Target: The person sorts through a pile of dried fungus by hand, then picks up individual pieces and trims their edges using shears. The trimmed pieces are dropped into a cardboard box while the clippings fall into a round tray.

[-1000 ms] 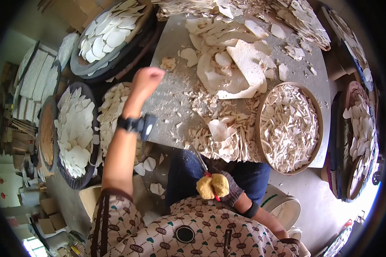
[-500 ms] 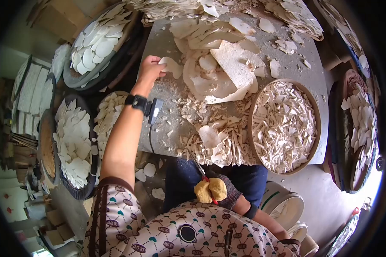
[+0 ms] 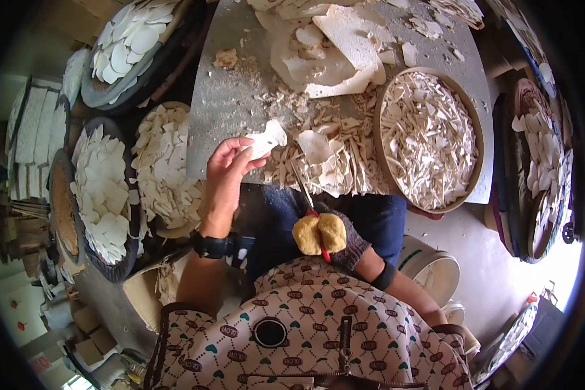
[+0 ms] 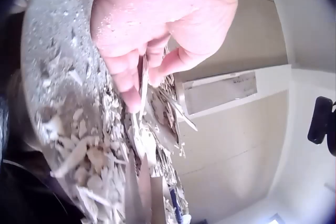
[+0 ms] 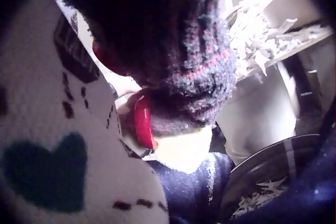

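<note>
My bare left hand [image 3: 231, 169] pinches a thin white dried slice [image 3: 266, 138] between thumb and fingers, over the near left edge of the metal table [image 3: 214, 104]. In the left wrist view the slice [image 4: 143, 90] is seen edge-on, with the scissor blades [image 4: 136, 195] below it. My right hand [image 3: 352, 242], in a dark knitted glove, grips scissors [image 3: 303, 185] with red handles and yellow foam padding [image 3: 320, 234], over my lap. The blades point toward a heap of pale scraps [image 3: 344, 159] at the table's near edge. The right wrist view shows a red handle [image 5: 142, 121] against the glove.
A round sieve [image 3: 480, 146] full of narrow white chips sits on the table's right side. Large curled pale sheets [image 3: 351, 49] lie farther back. Trays of white slices [image 3: 104, 195] stand at left and right. A white bucket [image 3: 445, 276] is on the floor.
My left hand took a white slice from the table's left side and brought it nearer, toward the scissors. The right hand keeps its grip on the scissors. The head view has shifted.
</note>
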`<state>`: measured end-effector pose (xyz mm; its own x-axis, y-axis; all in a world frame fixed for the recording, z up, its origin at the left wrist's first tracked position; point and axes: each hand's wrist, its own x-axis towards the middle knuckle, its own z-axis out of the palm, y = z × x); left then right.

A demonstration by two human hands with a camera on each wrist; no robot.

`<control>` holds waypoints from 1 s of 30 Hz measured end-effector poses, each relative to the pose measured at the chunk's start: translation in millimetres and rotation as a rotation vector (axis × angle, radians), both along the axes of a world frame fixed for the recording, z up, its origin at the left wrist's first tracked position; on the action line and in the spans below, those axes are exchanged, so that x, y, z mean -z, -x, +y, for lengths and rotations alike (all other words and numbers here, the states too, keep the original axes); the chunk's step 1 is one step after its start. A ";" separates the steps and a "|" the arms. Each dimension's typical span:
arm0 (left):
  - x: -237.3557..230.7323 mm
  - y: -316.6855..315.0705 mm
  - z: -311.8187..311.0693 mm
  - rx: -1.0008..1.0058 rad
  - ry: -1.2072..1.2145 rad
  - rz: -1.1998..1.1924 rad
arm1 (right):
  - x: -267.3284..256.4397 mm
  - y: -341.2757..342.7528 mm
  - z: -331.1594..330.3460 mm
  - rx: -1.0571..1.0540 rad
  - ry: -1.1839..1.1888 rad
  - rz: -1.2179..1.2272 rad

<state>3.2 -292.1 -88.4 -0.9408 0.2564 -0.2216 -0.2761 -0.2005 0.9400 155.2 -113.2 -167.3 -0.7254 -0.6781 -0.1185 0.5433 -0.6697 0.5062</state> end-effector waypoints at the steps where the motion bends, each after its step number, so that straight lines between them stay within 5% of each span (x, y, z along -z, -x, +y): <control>1: 5.7 -6.6 3.2 -0.060 0.008 0.040 | -2.2 -0.5 1.3 0.003 -0.054 0.022; 3: 9.7 -19.7 12.9 -0.138 -0.032 0.048 | 6.8 -2.8 -3.2 0.039 -0.036 0.002; 7: 16.5 -35.9 20.2 -0.140 -0.009 -0.027 | 3.1 0.6 -8.0 0.237 -0.554 0.329; 8: 18.0 -39.0 21.0 -0.132 -0.011 -0.048 | 16.6 7.9 -10.8 0.261 -0.249 0.273; 12: 16.1 -47.5 25.7 -0.101 -0.047 -0.096 | 12.4 9.1 -1.2 0.165 -0.583 0.233; 16: 20.0 -43.7 28.2 -0.078 -0.020 -0.123 | 5.8 10.7 -3.8 0.209 -0.602 0.295; 19: 21.2 -37.7 28.3 -0.056 -0.006 -0.141 | 4.6 9.9 -0.5 0.166 -1.134 0.591; 23: 15.9 -34.7 28.6 -0.035 0.008 -0.136 | -3.2 8.9 -3.4 0.202 -0.884 0.350; 26: 11.8 -33.9 26.4 0.025 0.056 -0.123 | -6.6 9.1 -5.7 0.221 -0.485 0.116; 29: 7.8 -35.8 25.9 0.059 0.051 -0.121 | -7.6 11.4 -1.5 0.198 -0.585 0.242; 30: 11.6 -37.1 25.8 0.031 0.041 -0.097 | -9.7 10.3 -0.9 0.154 -0.928 0.431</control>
<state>40.3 -266.2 -99.9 -0.9061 0.2743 -0.3221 -0.3716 -0.1521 0.9159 144.8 -114.1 -157.6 -0.9015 -0.3485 -0.2567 0.4312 -0.7749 -0.4621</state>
